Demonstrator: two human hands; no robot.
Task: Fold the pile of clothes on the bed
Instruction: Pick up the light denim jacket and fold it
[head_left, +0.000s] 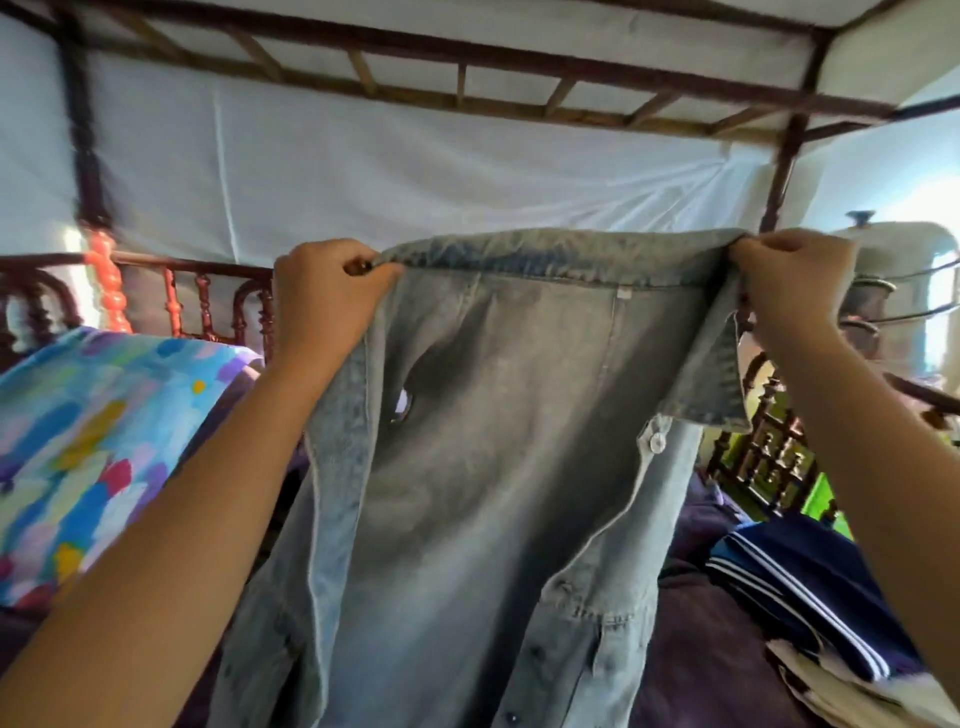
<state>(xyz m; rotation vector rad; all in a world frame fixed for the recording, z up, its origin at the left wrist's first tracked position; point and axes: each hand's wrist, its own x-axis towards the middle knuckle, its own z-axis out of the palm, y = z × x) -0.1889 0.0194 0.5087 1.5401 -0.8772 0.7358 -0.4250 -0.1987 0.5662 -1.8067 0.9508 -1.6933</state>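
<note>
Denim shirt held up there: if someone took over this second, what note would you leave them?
Left hand grips one end of the denim shirt collar; right hand grips the other.
The shirt hangs open in the air over the bed, not yet folded.
A navy striped garment lies on the bed to the right.
Left to do: lay the shirt flat, fold it, then probably the rest.

bed (711, 649): purple sheet, dark wooden canopy frame (467, 52) overhead. white cloth (415, 171) stretched behind the frame. turned spindle rail (208, 306) at rear left; carved wooden panel (769, 462) at right. daylight enters from the right.
</note>
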